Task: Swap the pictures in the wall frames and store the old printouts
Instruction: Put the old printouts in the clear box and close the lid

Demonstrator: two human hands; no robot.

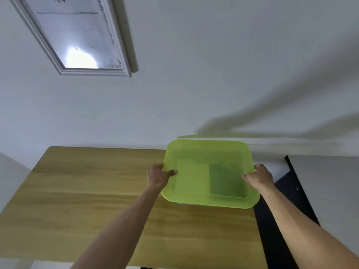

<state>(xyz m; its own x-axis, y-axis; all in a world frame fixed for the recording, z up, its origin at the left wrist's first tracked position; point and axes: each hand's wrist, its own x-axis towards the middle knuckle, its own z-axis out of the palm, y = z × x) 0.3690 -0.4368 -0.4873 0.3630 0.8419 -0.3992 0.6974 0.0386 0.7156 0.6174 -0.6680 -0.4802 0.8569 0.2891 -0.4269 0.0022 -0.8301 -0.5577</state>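
A translucent lime-green lid [196,152] with rounded corners is held level over the far right corner of the wooden table [87,200]. My left hand [158,176] grips its left edge and my right hand [259,175] grips its right edge. Through the lid a darker rectangular shape shows, blurred; whatever lies beneath is otherwise hidden. A white-framed picture [81,35] hangs on the wall at the upper left, with glare on its glass.
The pale wall [213,74] stands right behind the table. To the right of the table there is a black surface [272,230] and a grey panel [330,181]. The table's left half holds nothing visible.
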